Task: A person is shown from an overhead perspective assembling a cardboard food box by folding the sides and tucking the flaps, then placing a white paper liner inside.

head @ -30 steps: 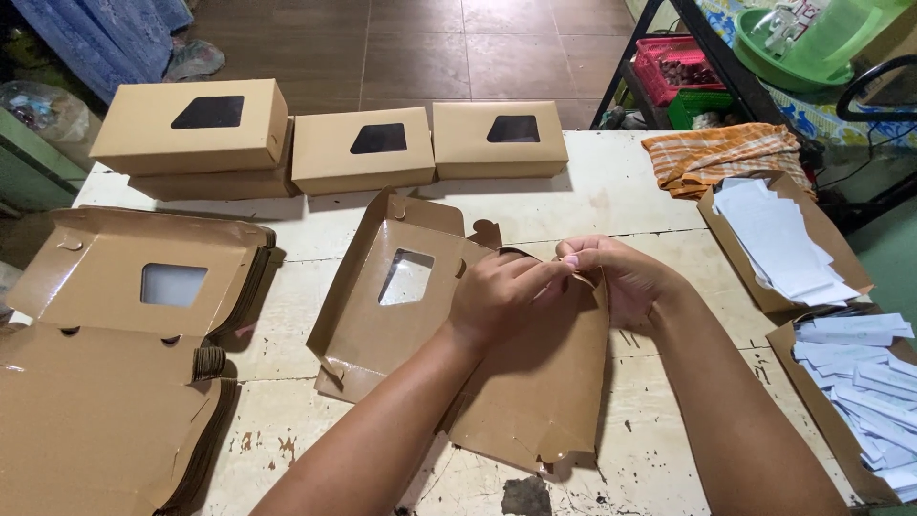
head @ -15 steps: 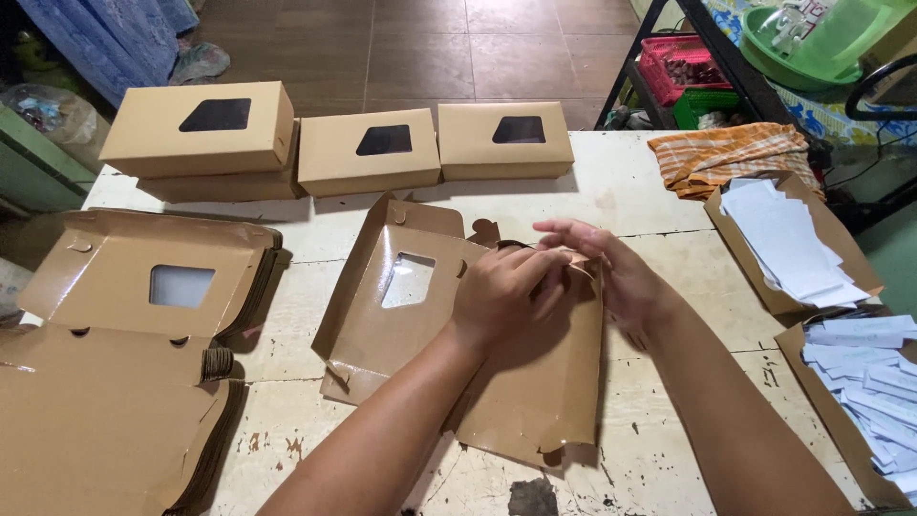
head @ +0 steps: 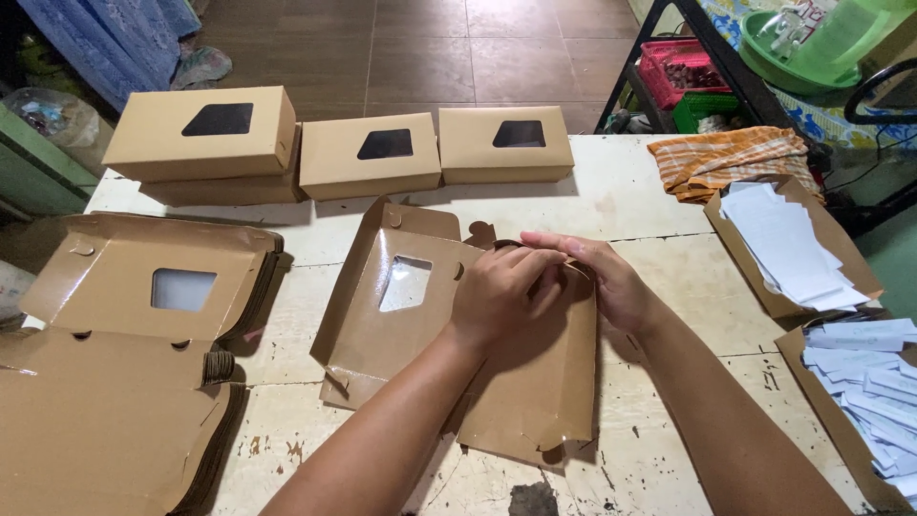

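A flat brown cardboard box blank [head: 401,315] with a clear window lies unfolded in the middle of the white table [head: 650,191]. My left hand [head: 497,291] grips the upper edge of its right-hand panel, fingers curled over the fold. My right hand [head: 597,277] meets it from the right and pinches the same edge, the fingertips of both hands touching. The panel under my hands stands partly raised off the table.
Folded window boxes [head: 368,153] line the far edge, two of them stacked at the left [head: 205,134]. A thick stack of flat blanks [head: 124,363] fills the left. Open boxes of white paper slips [head: 793,248] sit at the right, an orange cloth [head: 731,158] behind them.
Both hands have shifted slightly along the panel's upper edge and closed together on it; the flap has been bent further. The rest of the table is unchanged.
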